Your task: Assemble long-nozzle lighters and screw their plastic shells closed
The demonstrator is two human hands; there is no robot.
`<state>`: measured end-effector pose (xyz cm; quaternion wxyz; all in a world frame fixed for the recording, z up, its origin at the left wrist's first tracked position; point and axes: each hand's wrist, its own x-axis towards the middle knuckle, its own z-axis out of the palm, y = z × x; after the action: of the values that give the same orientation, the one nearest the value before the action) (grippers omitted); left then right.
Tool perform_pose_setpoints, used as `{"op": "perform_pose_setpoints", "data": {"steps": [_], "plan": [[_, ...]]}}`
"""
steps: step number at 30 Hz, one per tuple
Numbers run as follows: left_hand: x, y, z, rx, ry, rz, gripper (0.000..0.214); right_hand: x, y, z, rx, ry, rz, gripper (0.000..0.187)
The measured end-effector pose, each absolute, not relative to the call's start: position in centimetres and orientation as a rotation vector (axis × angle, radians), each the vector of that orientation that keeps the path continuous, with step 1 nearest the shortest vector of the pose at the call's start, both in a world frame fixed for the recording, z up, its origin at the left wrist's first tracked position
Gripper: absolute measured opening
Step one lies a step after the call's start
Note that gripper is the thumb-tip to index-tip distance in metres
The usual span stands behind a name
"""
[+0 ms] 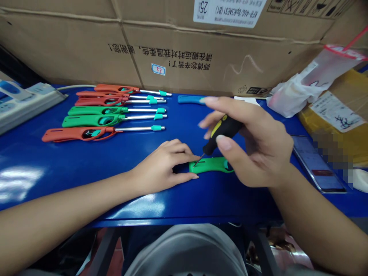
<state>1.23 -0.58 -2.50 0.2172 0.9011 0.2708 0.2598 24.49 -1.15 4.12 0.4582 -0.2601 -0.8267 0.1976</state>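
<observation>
A green lighter [212, 165] lies on the blue table in front of me, its right part hidden behind my right hand. Thumb and forefinger of my left hand [169, 163] pinch its left end from both sides. My right hand [255, 138] grips a black and yellow screwdriver [222, 132], tilted, with its thin tip touching the lighter's handle near the left end. Behind my right fingers sits a blue handle [189, 99], partly covered; it looks like another lighter.
Several long-necked lighters, orange-red [64, 134] and green [76, 122], lie in rows at the left. A power strip [34, 103] is beyond them. A large carton [172, 50] walls off the back. At right are a phone [317, 163], a bagged drink cup [310, 82] and a yellow package [349, 99].
</observation>
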Motion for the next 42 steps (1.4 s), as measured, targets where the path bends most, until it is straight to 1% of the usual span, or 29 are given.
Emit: {"op": "perform_pose_setpoints", "data": {"steps": [2, 3, 7, 8, 9, 12, 13, 17, 18, 19, 22, 23, 24, 26, 28, 29, 32, 33, 34, 36, 38, 39, 42], "plan": [[1.23, -0.58, -2.51, 2.494, 0.752, 0.714, 0.033, 24.31, -1.3, 4.21, -0.644, -2.02, 0.623, 0.054], [1.23, -0.58, -2.52, 2.496, 0.754, 0.714, 0.033, 24.21, -1.32, 4.19, -0.646, -2.009, 0.611, 0.055], [1.25, -0.59, -2.49, 2.499, 0.741, 0.722, 0.03, 24.05, -1.14, 3.92, -0.598, -2.004, 0.219, 0.062], [1.26, -0.6, -2.48, 2.495, 0.742, 0.713, 0.03, 24.05, -1.12, 3.9, -0.574, -2.022, 0.188, 0.062], [1.26, -0.6, -2.47, 2.492, 0.747, 0.704, 0.03, 24.04, -1.13, 3.91, -0.566, -2.045, 0.224, 0.061], [1.29, -0.62, -2.47, 2.502, 0.761, 0.702, 0.032, 23.93, -1.21, 4.01, -0.581, -2.068, 0.465, 0.059], [1.3, -0.63, -2.47, 2.508, 0.761, 0.709, 0.032, 23.88, -1.17, 4.01, -0.589, -2.064, 0.481, 0.057], [1.33, -0.68, -2.4, 2.503, 0.758, 0.706, 0.03, 24.04, -0.61, 3.7, -0.51, -2.053, 0.128, 0.048], [1.33, -0.7, -2.36, 2.497, 0.758, 0.698, 0.03, 24.18, -0.49, 3.64, -0.482, -2.061, 0.094, 0.046], [1.33, -0.72, -2.33, 2.492, 0.76, 0.689, 0.029, 24.32, -0.44, 3.62, -0.462, -2.077, 0.114, 0.046], [1.32, -0.74, -2.29, 2.502, 0.763, 0.691, 0.03, 24.5, -0.6, 3.8, -0.494, -2.16, 0.388, 0.052], [1.32, -0.74, -2.31, 2.509, 0.76, 0.702, 0.031, 24.45, -0.69, 3.89, -0.507, -2.154, 0.423, 0.052], [1.33, -0.73, -2.33, 2.515, 0.756, 0.71, 0.031, 24.35, -0.75, 3.97, -0.515, -2.134, 0.392, 0.049], [1.35, -0.7, -2.38, 2.517, 0.747, 0.715, 0.031, 24.13, -0.79, 4.06, -0.51, -2.096, 0.201, 0.039], [1.37, -0.68, -2.41, 2.507, 0.745, 0.698, 0.032, 24.05, -0.8, 4.09, -0.499, -2.107, 0.074, 0.04], [1.38, -0.68, -2.42, 2.502, 0.749, 0.688, 0.032, 24.09, -0.83, 4.12, -0.497, -2.131, 0.114, 0.043], [1.37, -0.66, -2.45, 2.507, 0.762, 0.682, 0.033, 24.31, -1.04, 4.28, -0.492, -2.191, 0.392, 0.057], [1.36, -0.65, -2.46, 2.514, 0.763, 0.689, 0.033, 24.35, -1.12, 4.34, -0.494, -2.19, 0.421, 0.057], [1.36, -0.64, -2.46, 2.519, 0.764, 0.692, 0.033, 24.35, -1.18, 4.41, -0.5, -2.182, 0.377, 0.055], [1.37, -0.63, -2.44, 2.512, 0.771, 0.68, 0.032, 24.26, -1.25, 4.5, -0.537, -2.167, 0.145, 0.048], [1.41, -0.65, -2.37, 2.486, 0.786, 0.648, 0.03, 24.11, -1.26, 4.54, -0.535, -2.163, -0.029, 0.047], [1.43, -0.67, -2.32, 2.478, 0.793, 0.639, 0.03, 24.06, -1.26, 4.55, -0.519, -2.181, -0.032, 0.047], [1.47, -0.76, -2.22, 2.495, 0.796, 0.641, 0.03, 23.97, -1.25, 4.54, -0.447, -2.241, 0.17, 0.05]]}}
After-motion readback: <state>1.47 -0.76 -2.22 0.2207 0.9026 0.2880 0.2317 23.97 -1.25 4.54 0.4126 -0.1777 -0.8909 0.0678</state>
